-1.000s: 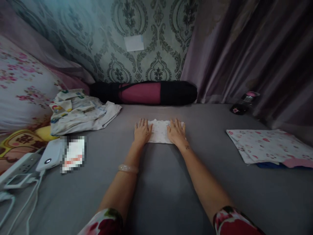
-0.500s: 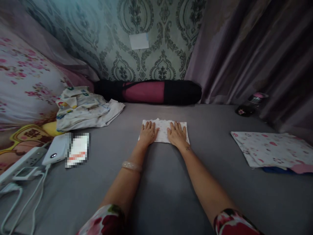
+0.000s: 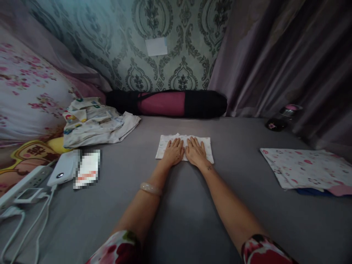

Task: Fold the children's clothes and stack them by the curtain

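Observation:
A small folded white cloth (image 3: 163,145) with a faint print lies flat on the grey sheet (image 3: 181,205) in front of me. On its left half rests my left hand (image 3: 174,151), palm down with the fingers stretched out. My right hand (image 3: 195,150) lies flat on the right half in the same way. Only a narrow strip of cloth shows between the two hands. Neither hand grips anything. What garment or cloth it is, I cannot tell.
Rumpled clothes (image 3: 101,124) lie at the left, near a power strip (image 3: 35,179), a white power bank (image 3: 63,167) and cables. Along the wall runs a black and pink roll bag (image 3: 165,103). At the right are a folded printed cloth (image 3: 308,167) and a bottle (image 3: 282,117).
Both hands have slid inward over the cloth, from near its side edges towards its middle. The cloth has stayed in place.

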A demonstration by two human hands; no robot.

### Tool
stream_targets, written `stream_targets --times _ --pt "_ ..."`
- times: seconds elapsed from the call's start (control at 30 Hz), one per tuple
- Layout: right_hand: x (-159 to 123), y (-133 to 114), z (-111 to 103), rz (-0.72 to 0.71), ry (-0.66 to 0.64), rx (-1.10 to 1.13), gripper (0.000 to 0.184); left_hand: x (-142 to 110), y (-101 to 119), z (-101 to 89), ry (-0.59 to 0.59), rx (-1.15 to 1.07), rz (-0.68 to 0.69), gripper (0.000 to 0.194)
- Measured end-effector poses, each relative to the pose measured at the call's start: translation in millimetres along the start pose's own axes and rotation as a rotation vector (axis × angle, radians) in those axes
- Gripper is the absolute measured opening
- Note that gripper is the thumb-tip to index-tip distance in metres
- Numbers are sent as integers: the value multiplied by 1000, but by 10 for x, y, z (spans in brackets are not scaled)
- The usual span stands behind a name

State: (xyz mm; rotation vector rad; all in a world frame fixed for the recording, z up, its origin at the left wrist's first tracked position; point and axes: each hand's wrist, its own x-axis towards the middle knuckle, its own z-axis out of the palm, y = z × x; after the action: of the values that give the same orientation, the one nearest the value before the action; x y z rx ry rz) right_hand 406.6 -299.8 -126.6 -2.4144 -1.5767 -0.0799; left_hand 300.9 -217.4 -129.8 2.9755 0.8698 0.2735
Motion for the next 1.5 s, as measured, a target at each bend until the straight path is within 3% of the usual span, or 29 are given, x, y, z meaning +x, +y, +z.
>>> stream_targets --times 0.23,0.37,0.57,0.77,0.93,1.2,1.5 --pt "3 10 26 2 -24 -32 54 2 -31 26 36 -86 11 46" --pt "22 19 4 5 -59 -59 54 16 -198 7 160 -233 -24 40" --pt "161 -156 -91 34 -129 -64 54 -7 -629 -30 355 -396 -353 34" --pt "275 -445 46 -3 -56 5 57 -44 -778 -39 293 -410 -547 35" --pt "283 -444 198 8 -54 -5 59 -74 -839 -55 271 -367 -609 35" --pt "314 -423 186 15 -89 -22 59 -71 -904 -64 242 -394 -667 35" --pt "436 -717 157 -39 -59 40 58 -69 -948 -63 271 -388 -680 36"
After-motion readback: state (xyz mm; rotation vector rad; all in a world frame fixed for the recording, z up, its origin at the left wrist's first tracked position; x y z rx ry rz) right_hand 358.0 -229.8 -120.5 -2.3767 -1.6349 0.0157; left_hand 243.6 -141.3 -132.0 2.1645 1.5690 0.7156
